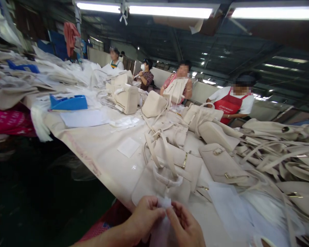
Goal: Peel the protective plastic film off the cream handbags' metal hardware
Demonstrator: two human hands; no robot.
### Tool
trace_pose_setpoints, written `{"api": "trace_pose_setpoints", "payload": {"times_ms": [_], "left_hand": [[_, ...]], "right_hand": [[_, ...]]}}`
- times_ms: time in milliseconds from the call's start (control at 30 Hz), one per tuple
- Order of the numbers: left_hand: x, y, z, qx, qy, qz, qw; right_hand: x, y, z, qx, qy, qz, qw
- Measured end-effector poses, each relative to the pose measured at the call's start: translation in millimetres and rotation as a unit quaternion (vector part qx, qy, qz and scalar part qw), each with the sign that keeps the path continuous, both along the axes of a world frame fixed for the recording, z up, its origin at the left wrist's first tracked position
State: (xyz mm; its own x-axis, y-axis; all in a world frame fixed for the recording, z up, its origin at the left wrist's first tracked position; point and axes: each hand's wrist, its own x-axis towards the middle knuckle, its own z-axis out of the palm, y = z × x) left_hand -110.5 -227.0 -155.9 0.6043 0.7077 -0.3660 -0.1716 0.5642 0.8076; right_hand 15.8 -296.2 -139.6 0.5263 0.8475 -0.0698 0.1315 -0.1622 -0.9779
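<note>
At the table's near edge, my left hand and my right hand pinch a thin white sheet, apparently tissue paper or soft wrapping, between thumbs and fingers. Its lower part hangs down between my wrists. Just beyond my fingers lies a cream handbag with its wrapped handle turned toward me. Whether the sheet touches this bag I cannot tell. Another cream handbag with a gold zip lies right behind it.
Several cream bags are piled to the right and back. White sheets lie at my right. A blue tape dispenser stands at the left. Across the table, several people are at work, one in a red apron.
</note>
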Motion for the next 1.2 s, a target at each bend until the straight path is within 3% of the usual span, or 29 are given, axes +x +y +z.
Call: {"api": "trace_pose_setpoints", "payload": {"times_ms": [167, 300, 433, 567, 733, 867, 967, 1067, 1200], "left_hand": [[-1.8, 7.6, -8.1, -0.079, -0.016, -0.001, 0.997], [3.9, 10.3, -13.5, -0.058, 0.029, 0.045, 0.997], [6.0, 5.9, -9.5, 0.062, 0.033, 0.108, 0.992], [0.8, 0.4, 1.2, 0.151, 0.060, 0.107, 0.981], [4.1, 2.5, 1.1, 0.146, 0.059, 0.082, 0.984], [9.9, 4.7, -4.3, 0.137, 0.062, 0.088, 0.985], [9.1, 1.4, -1.6, 0.157, 0.064, 0.107, 0.980], [6.4, -2.5, 4.8, 0.163, 0.052, 0.102, 0.980], [6.0, -1.8, 11.6, 0.135, 0.008, 0.090, 0.987]], "right_hand": [[-6.7, 22.5, -6.4, -0.041, 0.197, 0.075, 0.977], [-9.4, 18.8, -19.4, -0.061, 0.292, 0.071, 0.952], [-8.9, 18.8, -23.8, -0.046, 0.246, 0.043, 0.967], [-7.4, 17.8, -22.6, -0.032, 0.223, 0.045, 0.973], [-8.4, 14.9, -15.7, -0.044, 0.139, 0.021, 0.989], [-10.8, 10.2, -11.7, -0.041, -0.024, -0.052, 0.997], [-12.8, 6.0, -8.0, -0.051, -0.112, -0.069, 0.990], [-17.6, 5.3, -0.9, -0.049, -0.029, -0.052, 0.997], [-28.2, 13.7, 10.5, -0.048, 0.227, -0.018, 0.972]]}}
